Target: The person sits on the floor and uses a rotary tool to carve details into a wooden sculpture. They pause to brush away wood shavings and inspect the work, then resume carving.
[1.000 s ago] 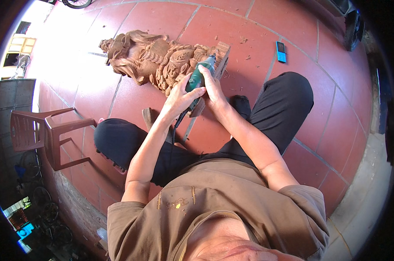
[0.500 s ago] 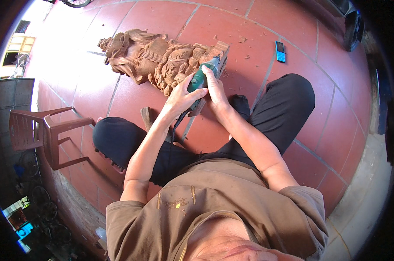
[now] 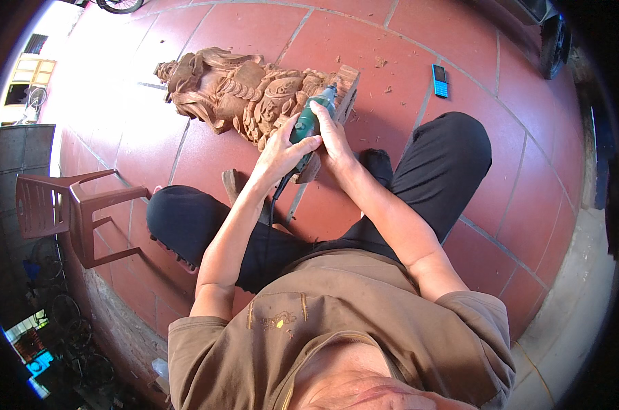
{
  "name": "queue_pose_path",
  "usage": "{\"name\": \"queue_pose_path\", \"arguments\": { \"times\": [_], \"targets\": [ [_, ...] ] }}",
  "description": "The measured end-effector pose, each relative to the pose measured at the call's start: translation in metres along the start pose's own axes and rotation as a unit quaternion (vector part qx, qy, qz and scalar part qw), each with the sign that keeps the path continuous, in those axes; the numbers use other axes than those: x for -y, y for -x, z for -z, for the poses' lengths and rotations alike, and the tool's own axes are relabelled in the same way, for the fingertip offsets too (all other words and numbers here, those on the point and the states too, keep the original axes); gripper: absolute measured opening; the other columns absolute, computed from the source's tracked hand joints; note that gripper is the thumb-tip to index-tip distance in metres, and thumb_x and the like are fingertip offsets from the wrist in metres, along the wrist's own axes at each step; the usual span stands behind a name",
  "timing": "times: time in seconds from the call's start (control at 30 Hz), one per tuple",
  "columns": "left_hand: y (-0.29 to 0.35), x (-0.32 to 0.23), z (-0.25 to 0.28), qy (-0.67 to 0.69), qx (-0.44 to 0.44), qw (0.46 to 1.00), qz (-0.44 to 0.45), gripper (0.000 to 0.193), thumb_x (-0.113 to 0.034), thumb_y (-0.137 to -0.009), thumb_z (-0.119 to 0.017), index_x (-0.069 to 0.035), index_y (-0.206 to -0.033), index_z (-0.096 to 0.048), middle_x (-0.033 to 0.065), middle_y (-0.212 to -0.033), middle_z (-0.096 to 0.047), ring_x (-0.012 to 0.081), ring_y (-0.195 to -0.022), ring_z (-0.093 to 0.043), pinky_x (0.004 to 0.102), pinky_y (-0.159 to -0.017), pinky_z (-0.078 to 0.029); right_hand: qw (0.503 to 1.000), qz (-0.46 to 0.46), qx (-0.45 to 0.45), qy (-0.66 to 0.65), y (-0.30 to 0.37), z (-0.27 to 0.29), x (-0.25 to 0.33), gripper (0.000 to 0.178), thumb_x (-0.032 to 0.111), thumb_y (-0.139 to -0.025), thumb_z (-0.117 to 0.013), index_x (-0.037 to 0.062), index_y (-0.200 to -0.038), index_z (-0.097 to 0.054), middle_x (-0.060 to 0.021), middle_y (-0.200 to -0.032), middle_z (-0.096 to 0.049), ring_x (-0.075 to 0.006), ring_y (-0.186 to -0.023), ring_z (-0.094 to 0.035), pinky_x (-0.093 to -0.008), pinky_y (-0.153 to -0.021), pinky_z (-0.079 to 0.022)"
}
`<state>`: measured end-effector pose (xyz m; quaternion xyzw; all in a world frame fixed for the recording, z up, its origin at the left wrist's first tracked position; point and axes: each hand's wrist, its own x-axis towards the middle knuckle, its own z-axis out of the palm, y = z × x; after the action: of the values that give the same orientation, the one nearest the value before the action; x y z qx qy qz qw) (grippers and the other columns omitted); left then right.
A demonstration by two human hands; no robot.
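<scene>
Tiled floor (image 3: 521, 164), hands (image 3: 280, 154) (image 3: 335, 140) together, gripping tool (image 3: 306, 124)

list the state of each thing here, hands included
green power tool, gripped, running or not unclear
left hand, closed on the tool's left side
right hand, closed on its right side
black cord, attached to the tool
carved wooden figure, lying down
blue phone, keypad up, screen dark
brown chair, standing upright
wood chips, loose and scattered
</scene>
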<state>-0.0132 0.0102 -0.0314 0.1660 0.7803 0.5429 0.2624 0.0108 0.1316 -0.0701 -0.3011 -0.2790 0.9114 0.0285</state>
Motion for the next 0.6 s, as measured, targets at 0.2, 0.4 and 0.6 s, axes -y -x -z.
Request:
{"name": "queue_pose_path", "arguments": {
  "times": [0.2,0.4,0.6],
  "targets": [
    [0.0,-0.004,-0.004,-0.012,0.017,0.999,0.025,0.062,-0.022,-0.081,-0.07,0.001,-0.133,-0.046,0.0126,-0.112,-0.06,0.0161,-0.101,-0.056,0.0303,-0.089,-0.044,1.0,0.004,-0.012,0.008,0.005,0.007,0.003,0.043,0.038,-0.083,-0.068,0.0026,-0.105,-0.058,-0.0049,-0.091,-0.06,-0.0152,-0.079,-0.06,-0.0305,-0.071,-0.052],
    [0.001,-0.006,-0.006,-0.007,0.016,0.999,0.027,0.063,-0.022,-0.081,-0.07,0.002,-0.133,-0.045,0.0129,-0.112,-0.06,0.0156,-0.101,-0.056,0.0297,-0.088,-0.044,1.0,0.001,-0.022,0.009,0.01,0.007,0.006,0.04,0.036,-0.083,-0.069,0.0029,-0.103,-0.059,-0.0048,-0.091,-0.06,-0.0151,-0.078,-0.06,-0.0304,-0.069,-0.052],
    [0.0,0.004,-0.001,0.007,0.004,1.0,0.012,0.064,-0.02,-0.082,-0.069,0.002,-0.136,-0.042,0.0118,-0.113,-0.059,0.0143,-0.1,-0.056,0.0283,-0.088,-0.045,1.0,0.013,-0.006,-0.01,0.0,0.002,-0.001,0.036,0.031,-0.082,-0.07,0.0033,-0.101,-0.059,-0.0047,-0.09,-0.059,-0.015,-0.076,-0.059,-0.0301,-0.066,-0.051]
  ]
}}
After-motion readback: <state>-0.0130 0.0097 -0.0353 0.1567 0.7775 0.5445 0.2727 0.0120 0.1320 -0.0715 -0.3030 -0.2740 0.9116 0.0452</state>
